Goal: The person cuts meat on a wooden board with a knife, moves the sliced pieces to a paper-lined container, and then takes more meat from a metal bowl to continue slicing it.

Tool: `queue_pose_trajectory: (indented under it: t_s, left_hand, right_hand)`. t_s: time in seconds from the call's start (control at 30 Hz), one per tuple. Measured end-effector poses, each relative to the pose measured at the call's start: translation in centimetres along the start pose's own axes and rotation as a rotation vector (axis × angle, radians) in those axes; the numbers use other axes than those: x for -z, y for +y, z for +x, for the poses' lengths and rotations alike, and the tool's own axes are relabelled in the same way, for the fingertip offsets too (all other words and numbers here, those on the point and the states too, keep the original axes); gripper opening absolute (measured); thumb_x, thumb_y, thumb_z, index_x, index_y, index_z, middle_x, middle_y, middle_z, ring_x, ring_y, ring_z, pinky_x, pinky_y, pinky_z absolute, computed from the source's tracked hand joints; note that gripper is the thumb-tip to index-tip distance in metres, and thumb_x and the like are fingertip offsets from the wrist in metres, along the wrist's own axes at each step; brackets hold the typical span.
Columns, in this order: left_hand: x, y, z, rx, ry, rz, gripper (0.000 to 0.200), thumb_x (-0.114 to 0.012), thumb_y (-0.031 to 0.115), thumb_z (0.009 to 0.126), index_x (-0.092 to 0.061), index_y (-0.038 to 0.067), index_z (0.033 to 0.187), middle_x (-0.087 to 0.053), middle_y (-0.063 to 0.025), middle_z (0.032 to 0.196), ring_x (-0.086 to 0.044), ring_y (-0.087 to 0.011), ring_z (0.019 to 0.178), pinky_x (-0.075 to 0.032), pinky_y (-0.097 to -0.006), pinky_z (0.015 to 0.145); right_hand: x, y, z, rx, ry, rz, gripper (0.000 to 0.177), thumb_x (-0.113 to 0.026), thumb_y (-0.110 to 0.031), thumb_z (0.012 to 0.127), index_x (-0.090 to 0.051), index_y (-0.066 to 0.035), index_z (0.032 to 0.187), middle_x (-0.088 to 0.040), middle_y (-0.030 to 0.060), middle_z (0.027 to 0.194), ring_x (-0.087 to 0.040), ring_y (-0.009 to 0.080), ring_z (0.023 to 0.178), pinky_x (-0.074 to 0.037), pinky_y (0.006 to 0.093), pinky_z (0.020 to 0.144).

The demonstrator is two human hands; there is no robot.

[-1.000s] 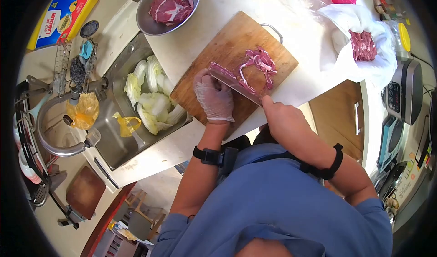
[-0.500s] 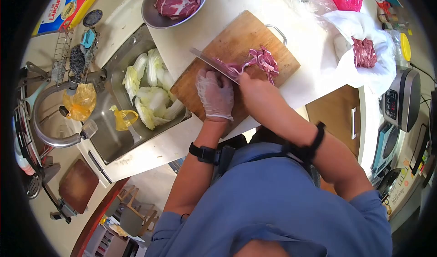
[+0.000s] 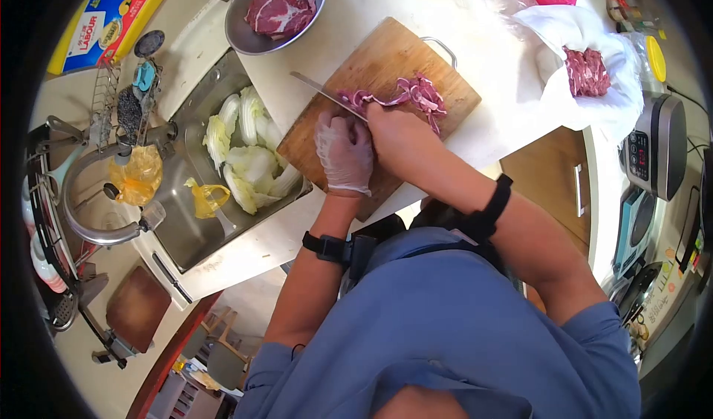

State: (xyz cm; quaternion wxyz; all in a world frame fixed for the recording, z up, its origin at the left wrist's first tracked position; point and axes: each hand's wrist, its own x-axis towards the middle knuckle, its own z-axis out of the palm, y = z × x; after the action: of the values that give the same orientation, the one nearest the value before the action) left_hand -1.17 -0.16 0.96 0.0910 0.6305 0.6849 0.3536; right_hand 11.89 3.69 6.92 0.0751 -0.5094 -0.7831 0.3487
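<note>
My right hand (image 3: 386,126) is closed around the handle of a kitchen knife (image 3: 318,88), whose blade points to the upper left over the wooden cutting board (image 3: 386,44). Beside the blade, my left hand (image 3: 345,152), in a clear thin glove, is closed with curled fingers over raw meat on the board. Those fingers hide most of the meat under them. Sliced red meat (image 3: 422,94) lies in a loose heap beyond the knife, and a few strips sit right along the blade.
A metal bowl (image 3: 239,37) holding a raw meat chunk (image 3: 281,12) stands at the upper left. Cabbage pieces (image 3: 249,167) lie in the steel sink (image 3: 189,241). To the right, a meat block (image 3: 587,71) rests on a white bag (image 3: 546,29), near a rice cooker (image 3: 657,148).
The whole view has shifted slightly, so the board and hands appear a little further left. The knife blade lies at a slightly different angle. Both hands keep their holds.
</note>
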Motion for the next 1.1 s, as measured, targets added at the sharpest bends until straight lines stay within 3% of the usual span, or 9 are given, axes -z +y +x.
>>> queue_pose_trajectory:
  t_s: [0.23,0.33,0.4,0.6,0.7,0.8,0.9,0.97,1.1]
  left_hand:
    - [-0.6,-0.5,-0.3,-0.042,0.141,-0.068,0.011,-0.068,0.003,0.087,-0.057,0.004,0.089,-0.060,-0.0175,0.106,-0.059,-0.0338,0.097,-0.049,-0.0433,0.082]
    - [-0.5,-0.5,-0.5,0.007,0.088,-0.058,0.011,-0.067,0.002,0.087,-0.056,0.003,0.088,-0.060,-0.0178,0.107,-0.060,-0.0336,0.098,-0.050,-0.0427,0.083]
    - [-0.6,-0.6,-0.4,0.003,0.087,-0.042,0.016,-0.069,0.002,0.080,-0.057,0.003,0.091,-0.060,-0.0188,0.108,-0.058,-0.0372,0.100,-0.047,-0.0464,0.086]
    - [-0.2,0.1,-0.1,0.023,0.056,-0.033,0.016,-0.069,0.000,0.077,-0.057,0.002,0.088,-0.060,-0.0182,0.106,-0.058,-0.0373,0.095,-0.046,-0.0470,0.082]
    - [-0.2,0.2,-0.1,0.045,0.003,-0.035,0.016,-0.069,0.000,0.076,-0.057,0.002,0.086,-0.060,-0.0175,0.104,-0.058,-0.0372,0.093,-0.046,-0.0472,0.081]
    - [-0.4,-0.2,-0.3,0.088,0.001,-0.059,0.017,-0.069,0.000,0.077,-0.056,0.002,0.086,-0.059,-0.0177,0.104,-0.057,-0.0372,0.092,-0.045,-0.0477,0.081]
    - [-0.8,-0.4,-0.2,0.002,0.076,-0.060,0.016,-0.070,0.000,0.078,-0.056,0.003,0.087,-0.059,-0.0178,0.104,-0.057,-0.0372,0.093,-0.045,-0.0479,0.082]
    - [-0.9,-0.4,0.0,0.004,0.089,-0.063,0.017,-0.070,0.000,0.078,-0.057,0.003,0.088,-0.060,-0.0178,0.104,-0.057,-0.0370,0.095,-0.045,-0.0478,0.083]
    - [-0.6,-0.5,-0.4,0.016,0.061,-0.051,0.015,-0.068,-0.002,0.081,-0.057,0.002,0.091,-0.059,-0.0182,0.108,-0.059,-0.0360,0.097,-0.049,-0.0447,0.082]
  right_hand:
    - [4.7,2.1,-4.3,-0.144,-0.017,0.065,0.014,-0.053,-0.010,0.094,-0.048,0.003,0.097,-0.061,0.0297,0.074,-0.061,0.0506,0.075,-0.047,0.0578,0.069]
    - [4.4,0.3,-5.0,-0.109,-0.022,0.028,0.010,-0.052,-0.005,0.090,-0.051,0.004,0.094,-0.063,0.0287,0.070,-0.066,0.0468,0.072,-0.053,0.0547,0.065]
    - [4.1,-0.2,-5.6,-0.098,-0.053,0.021,0.012,-0.053,-0.003,0.087,-0.049,0.004,0.096,-0.064,0.0282,0.070,-0.067,0.0461,0.072,-0.054,0.0541,0.063]
    - [4.0,-0.8,-7.6,-0.173,-0.212,-0.053,0.013,-0.052,0.000,0.086,-0.049,0.004,0.099,-0.066,0.0267,0.075,-0.068,0.0445,0.072,-0.054,0.0528,0.064]
    - [2.9,-0.9,-5.8,-0.141,-0.135,-0.039,0.013,-0.050,-0.001,0.088,-0.049,0.004,0.100,-0.067,0.0265,0.076,-0.068,0.0445,0.073,-0.054,0.0529,0.065]
    - [1.6,-0.7,-1.7,0.024,-0.028,0.029,0.014,-0.049,-0.003,0.089,-0.049,0.005,0.101,-0.066,0.0270,0.075,-0.068,0.0448,0.074,-0.054,0.0531,0.065]
    - [2.4,-0.6,-2.3,-0.039,-0.100,0.037,0.014,-0.051,-0.004,0.089,-0.049,0.005,0.100,-0.066,0.0270,0.075,-0.068,0.0450,0.074,-0.054,0.0539,0.066]
    - [3.5,0.0,-5.0,-0.209,-0.156,0.063,0.012,-0.052,-0.008,0.094,-0.048,0.001,0.101,-0.062,0.0284,0.074,-0.062,0.0493,0.074,-0.048,0.0578,0.067]
    - [5.0,0.0,-6.1,-0.151,-0.154,0.034,0.013,-0.050,-0.010,0.096,-0.047,0.003,0.097,-0.063,0.0276,0.072,-0.065,0.0471,0.070,-0.051,0.0572,0.065]
